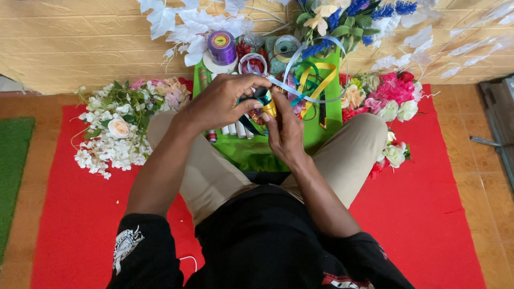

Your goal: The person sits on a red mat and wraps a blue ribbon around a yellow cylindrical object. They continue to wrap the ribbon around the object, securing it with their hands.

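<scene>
Person sitting cross-legged on a red mat [428,214], looking straight down at their own lap. Both hands meet right over the middle. The left hand [219,101] is curled over from above, fingers closed down on a light blue ribbon [300,92] and some darker bit tucked underneath, which I honestly can't make out since the knuckles cover it. The right hand [284,128] comes up from below with fingers pinched around a small yellow thing [269,109], maybe a ribbon end or a little spool, too hidden to say. So both hands are closed tight on the ribbon bundle, not spread.

The blue ribbon loops up and away from the hands toward a green tray [251,155] lying between the knees, where it tangles with yellow ribbon [316,80] and green strands. Hard to tell which strand goes where in that pile. A purple ribbon spool [221,47] stands at the far end of the tray, with more spools beside it, partly behind leaves.

To the left on the mat is a white flower bunch [115,134]; on the right, pink and cream flowers [391,96], some hidden behind the knee. A blue flower spray [348,16] at the top is cut off by the frame edge. A strip of green mat [13,171] is cropped on the far left.
</scene>
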